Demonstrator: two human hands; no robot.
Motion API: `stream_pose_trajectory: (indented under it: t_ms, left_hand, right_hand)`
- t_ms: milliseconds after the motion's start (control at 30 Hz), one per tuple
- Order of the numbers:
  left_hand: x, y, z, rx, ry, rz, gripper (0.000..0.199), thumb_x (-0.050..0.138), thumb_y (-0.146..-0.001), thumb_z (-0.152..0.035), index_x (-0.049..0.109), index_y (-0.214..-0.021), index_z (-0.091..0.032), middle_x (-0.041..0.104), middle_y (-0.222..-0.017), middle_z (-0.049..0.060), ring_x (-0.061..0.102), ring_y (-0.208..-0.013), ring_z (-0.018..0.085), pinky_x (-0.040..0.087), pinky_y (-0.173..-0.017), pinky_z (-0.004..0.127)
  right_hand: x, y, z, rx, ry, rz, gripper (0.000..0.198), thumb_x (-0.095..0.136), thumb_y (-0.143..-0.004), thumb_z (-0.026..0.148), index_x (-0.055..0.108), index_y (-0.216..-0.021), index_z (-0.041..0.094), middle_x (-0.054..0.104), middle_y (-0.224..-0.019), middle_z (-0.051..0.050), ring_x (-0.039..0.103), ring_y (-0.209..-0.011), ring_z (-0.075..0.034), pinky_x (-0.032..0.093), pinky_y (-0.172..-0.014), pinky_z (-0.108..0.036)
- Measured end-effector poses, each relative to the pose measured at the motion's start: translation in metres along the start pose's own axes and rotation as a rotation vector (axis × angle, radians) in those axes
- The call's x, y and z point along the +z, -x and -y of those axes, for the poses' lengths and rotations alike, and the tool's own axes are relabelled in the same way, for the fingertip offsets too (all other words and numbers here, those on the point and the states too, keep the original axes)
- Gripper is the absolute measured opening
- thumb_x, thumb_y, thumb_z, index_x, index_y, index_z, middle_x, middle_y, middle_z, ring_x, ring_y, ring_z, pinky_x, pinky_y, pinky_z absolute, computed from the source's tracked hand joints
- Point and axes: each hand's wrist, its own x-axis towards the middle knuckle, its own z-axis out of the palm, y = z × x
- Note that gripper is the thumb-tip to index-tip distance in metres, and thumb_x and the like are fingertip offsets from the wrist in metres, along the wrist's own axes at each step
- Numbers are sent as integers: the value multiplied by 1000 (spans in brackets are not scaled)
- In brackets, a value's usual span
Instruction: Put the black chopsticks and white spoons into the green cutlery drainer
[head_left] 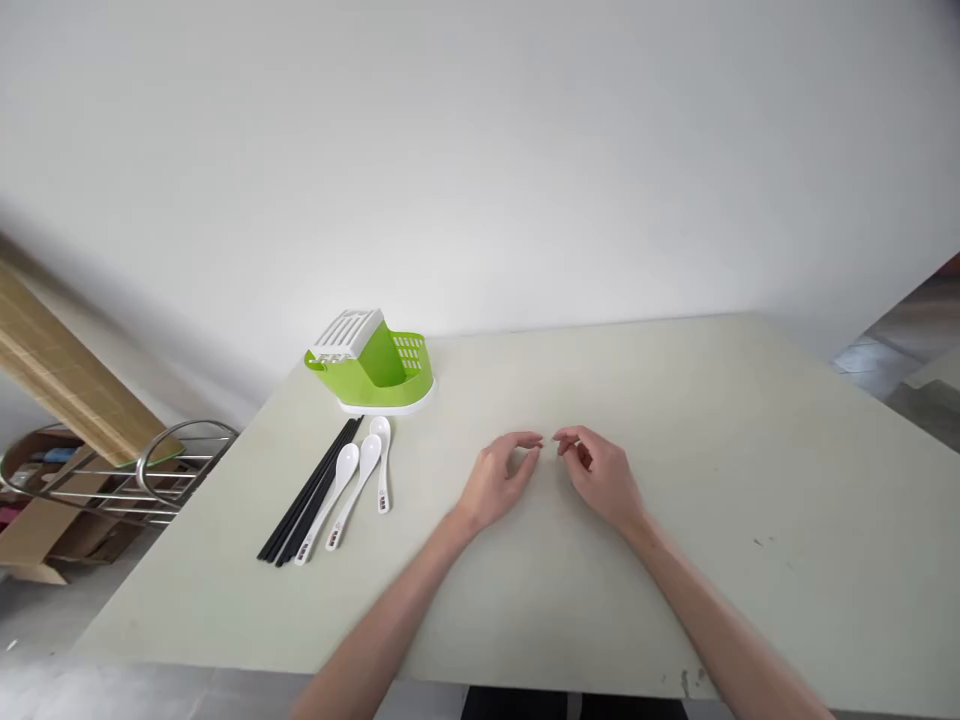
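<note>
My left hand (501,478) rests on the table near its middle, holding nothing, with thumb and fingers curved and apart. Facing it, a small gap away, is my right hand (600,474), also without anything in it, its fingers loosely bent and its thumb a little apart. To the left of my hands lie three white spoons (366,465) with dark marks on their handle ends. Beside them is a bundle of black chopsticks (311,500). Behind these stands a green utensil holder (349,380) with a white slotted top and a white base.
The pale table (675,400) reaches back to a white wall (525,180). Off its left side are a metal rack (150,475), a cardboard box (45,535) and a leaning bamboo-like board (67,370). Small dark marks show on the table's right part.
</note>
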Motion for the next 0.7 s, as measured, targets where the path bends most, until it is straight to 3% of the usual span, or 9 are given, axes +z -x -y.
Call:
stream_pose_trajectory:
  t_ms: [167, 333, 533, 700]
  left_hand:
    - [-56, 38, -5, 155, -247, -89, 29, 51, -105, -37, 64, -130, -31, 70, -131, 7, 64, -128, 25, 51, -111, 44]
    - [-123, 75, 16, 161, -530, -231, 36, 52, -105, -37, 56, -140, -31, 63, -146, 7, 48, -146, 27, 40, -123, 52]
    - [-181, 111, 51, 62, -790, 8, 65, 51, -105, -49, 30, -164, -32, 27, -174, 5, 15, -162, 34, 27, -128, 59]
    - [-199, 127, 63, -7, -847, 161, 71, 43, -107, -51, 11, -169, -36, 16, -176, 0, 7, -162, 35, 23, -128, 60]
  right_hand:
    - [-1, 2, 1, 55, -40, 25, 25, 45, -93, 25, 68, -102, 24, 71, -86, -2, 55, -55, -14, 45, -57, -28]
    - [-2, 3, 2, 60, -66, 18, 24, 46, -93, 29, 68, -99, 23, 71, -85, -4, 55, -54, -14, 44, -54, -28]
    - [-3, 4, 2, 77, -69, 36, 23, 46, -94, 29, 68, -101, 24, 71, -86, -3, 55, -54, -14, 44, -56, -29]
    - [-2, 4, 1, 84, -80, 37, 22, 47, -93, 28, 67, -100, 25, 71, -86, -2, 56, -55, -14, 44, -57, -30]
